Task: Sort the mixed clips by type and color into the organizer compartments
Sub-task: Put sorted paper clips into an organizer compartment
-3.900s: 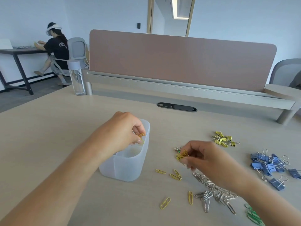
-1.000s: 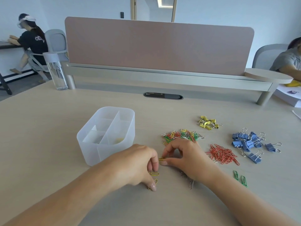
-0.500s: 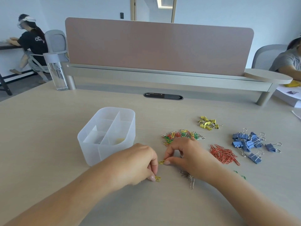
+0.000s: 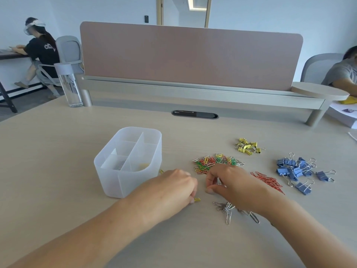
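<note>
The translucent organizer [image 4: 116, 182] stands left of centre, with yellow paper clips [image 4: 144, 165] in its near right compartment. My left hand [image 4: 173, 190] rests on the table beside it and pinches a yellow paper clip [image 4: 197, 199]. My right hand [image 4: 233, 185] hovers just right of it, thumb and forefinger curved apart with nothing seen between them. Behind the hands lies a mixed pile of coloured paper clips [image 4: 212, 162]. Silver paper clips [image 4: 228, 207] lie under my right wrist. Red paper clips [image 4: 268, 181], blue binder clips [image 4: 297, 169] and yellow binder clips [image 4: 248, 147] form separate piles to the right.
A clear water bottle [image 4: 70, 86] stands at the back left by the desk divider [image 4: 191, 57]. A cable port [image 4: 195, 114] sits in the table behind the organizer. Papers [image 4: 343, 115] lie at the far right. Two other people sit at the sides.
My right hand no longer shows the yellow clip it pinched half a second ago. My left hand has drawn a yellow clip off the table and stays close to the right hand.
</note>
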